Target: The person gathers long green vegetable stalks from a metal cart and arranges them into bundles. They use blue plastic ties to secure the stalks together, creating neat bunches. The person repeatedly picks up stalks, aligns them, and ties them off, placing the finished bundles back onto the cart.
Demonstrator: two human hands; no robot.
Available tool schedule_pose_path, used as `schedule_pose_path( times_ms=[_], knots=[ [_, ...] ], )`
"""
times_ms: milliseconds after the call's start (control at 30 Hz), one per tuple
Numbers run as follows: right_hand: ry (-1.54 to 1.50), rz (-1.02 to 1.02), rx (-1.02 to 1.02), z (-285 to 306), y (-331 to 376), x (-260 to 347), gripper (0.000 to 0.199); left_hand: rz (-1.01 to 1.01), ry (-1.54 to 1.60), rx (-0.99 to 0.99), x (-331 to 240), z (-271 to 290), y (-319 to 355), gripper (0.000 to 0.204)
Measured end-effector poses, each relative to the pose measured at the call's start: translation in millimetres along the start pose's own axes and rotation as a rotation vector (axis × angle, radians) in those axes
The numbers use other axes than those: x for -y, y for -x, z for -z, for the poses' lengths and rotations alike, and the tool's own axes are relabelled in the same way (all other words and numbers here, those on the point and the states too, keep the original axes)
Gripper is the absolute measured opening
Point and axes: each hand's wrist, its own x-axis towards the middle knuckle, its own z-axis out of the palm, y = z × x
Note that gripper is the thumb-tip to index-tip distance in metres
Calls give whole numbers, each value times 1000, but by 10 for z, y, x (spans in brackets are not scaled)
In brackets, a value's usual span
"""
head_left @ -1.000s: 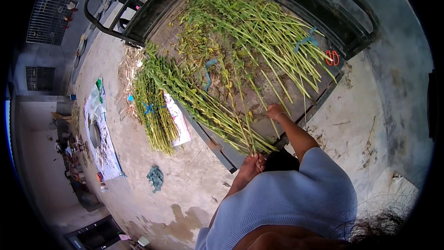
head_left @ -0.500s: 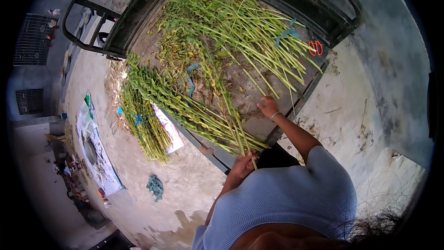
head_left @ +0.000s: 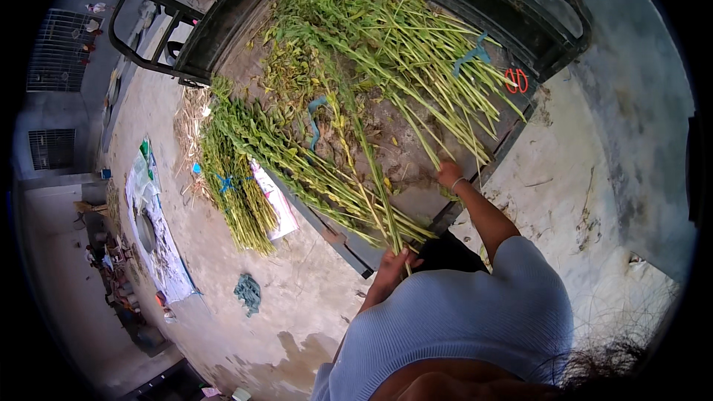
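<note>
My left hand (head_left: 392, 266) is closed around the lower ends of a few long green plant stalks (head_left: 376, 171), held close to my body. Farther right, my right hand (head_left: 448, 175) pinches the cut end of more stalks (head_left: 422, 137) that reach back into a large leafy pile (head_left: 371, 26) on the cart bed (head_left: 416, 204). Beside my left hand, another loose bunch of stalks (head_left: 319, 178) lies slanting across the bed's near left edge. A blue-green cloth strip (head_left: 315, 122) rests among yellowed leaves, and a similar strip (head_left: 470, 56) lies over the pile's stem ends.
Red-handled scissors (head_left: 515, 81) lie at the bed's right edge. Black metal rails (head_left: 152, 59) frame the far side. A bundle tied with blue (head_left: 241, 204) leans at the left. On the concrete floor are a crumpled dark cloth (head_left: 248, 294) and a white sheet (head_left: 160, 245).
My right hand has moved slightly right and closed on stalk ends from the pile. My left hand keeps its hold on its stalks. The whole view has shifted a little.
</note>
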Motion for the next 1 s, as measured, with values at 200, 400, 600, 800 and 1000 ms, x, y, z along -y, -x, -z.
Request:
schedule_pose_path(
  times_ms=[200, 400, 600, 800, 1000],
  knots=[
    [88, -329, -239, 0, 10, 463, 33, -47, 276, -22, 76, 53, -137, 13],
    [31, -84, -3, 190, 43, 519, 23, -150, 147, -87, 76, 157, -145, 18],
    [-1049, 170, 373, 829, 747, 972, 14, -200, 43, -118, 90, 50, -191, 17],
    [-972, 325, 207, 315, 1497, 1227, 16, -204, 81, 4, -72, -155, -296, 16],
    [-412, 486, 1, 764, 1670, 1478, 22, -52, 72, -93, -29, -12, -426, 27]
  ],
)
